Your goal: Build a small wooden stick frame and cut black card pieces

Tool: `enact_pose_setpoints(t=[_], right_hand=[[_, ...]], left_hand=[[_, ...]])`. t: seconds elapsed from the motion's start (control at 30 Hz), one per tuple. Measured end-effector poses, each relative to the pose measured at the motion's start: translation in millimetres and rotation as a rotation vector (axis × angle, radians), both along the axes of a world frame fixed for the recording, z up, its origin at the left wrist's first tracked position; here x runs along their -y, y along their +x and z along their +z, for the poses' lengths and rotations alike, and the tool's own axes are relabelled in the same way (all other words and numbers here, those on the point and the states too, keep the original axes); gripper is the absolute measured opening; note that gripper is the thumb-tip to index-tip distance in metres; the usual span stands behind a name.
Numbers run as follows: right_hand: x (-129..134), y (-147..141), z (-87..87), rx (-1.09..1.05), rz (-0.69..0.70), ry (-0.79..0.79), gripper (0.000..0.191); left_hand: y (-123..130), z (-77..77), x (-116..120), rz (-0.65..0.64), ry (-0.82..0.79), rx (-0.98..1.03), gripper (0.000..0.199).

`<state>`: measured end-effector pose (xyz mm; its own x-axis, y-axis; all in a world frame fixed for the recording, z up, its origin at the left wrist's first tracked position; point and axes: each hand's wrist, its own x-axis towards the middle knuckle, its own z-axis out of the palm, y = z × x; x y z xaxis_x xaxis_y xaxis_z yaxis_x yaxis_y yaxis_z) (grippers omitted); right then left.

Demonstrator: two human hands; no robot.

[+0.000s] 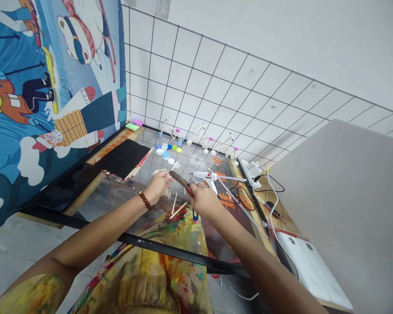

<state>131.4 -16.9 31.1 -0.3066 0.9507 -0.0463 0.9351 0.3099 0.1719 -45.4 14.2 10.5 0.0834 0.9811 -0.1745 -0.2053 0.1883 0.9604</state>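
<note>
My left hand (161, 186), with a beaded bracelet (144, 200) at its wrist, is closed around a thin pale wooden stick (174, 165). My right hand (203, 199) grips a long dark-brown tool with a red handle (180, 179); its exact kind is unclear. The tool's far end reaches the stick beside my left fingertips; I cannot tell whether they touch. Nearer me, loose wooden sticks (178, 210) lie on the glass tabletop. A blue loop-shaped piece (195, 214) shows below my right hand. Just beyond it lies a white glue gun (203, 175).
Several bottle caps (165, 155) lie farther back. Stick figures with caps and pink tops (209, 141) stand along the wire grid (216, 69). A black-topped stack (122, 158) lies left. A white power strip (250, 172) and cables (271, 196) run along the right edge.
</note>
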Motion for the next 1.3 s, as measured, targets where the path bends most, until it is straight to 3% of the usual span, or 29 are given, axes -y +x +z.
enact_pose_setpoints(t=[0.23,0.43,0.53,0.63,0.7,0.83,1.0,1.3], right_hand=[[-13.3,-7.1,14.5,0.076,0.032,0.058,0.031],[-11.6,-10.6,17.1,0.029,0.053,0.125,0.025],[1.3,-4.7,13.4,-0.264,0.049,0.071,0.019],[15.4,11.4,11.7,-0.774,0.028,-0.099,0.024],[22.8,24.9,13.7,-0.903,0.007,-0.162,0.027],[31.8,43.9,15.4,-0.596,-0.034,-0.184,0.023],[33.1,48.7,0.3,-0.322,-0.123,-0.144,0.016],[36.1,80.2,-26.9,-0.413,-0.164,-0.057,0.013]], left_hand=[[-3.0,9.1,0.6,0.055,-0.034,0.001,0.02],[-11.2,10.6,2.2,0.01,-0.018,0.015,0.019],[-20.0,11.6,3.9,-0.066,0.137,0.01,0.021],[-27.2,6.0,3.4,-0.151,0.35,0.022,0.025],[-29.0,1.0,2.1,-0.175,0.353,0.055,0.029],[-23.8,-3.5,-2.0,-0.23,0.27,0.129,0.028],[-6.8,-3.2,-10.2,-0.224,0.091,0.283,0.021],[18.5,-13.1,-28.2,-0.153,-0.083,0.485,0.011]])
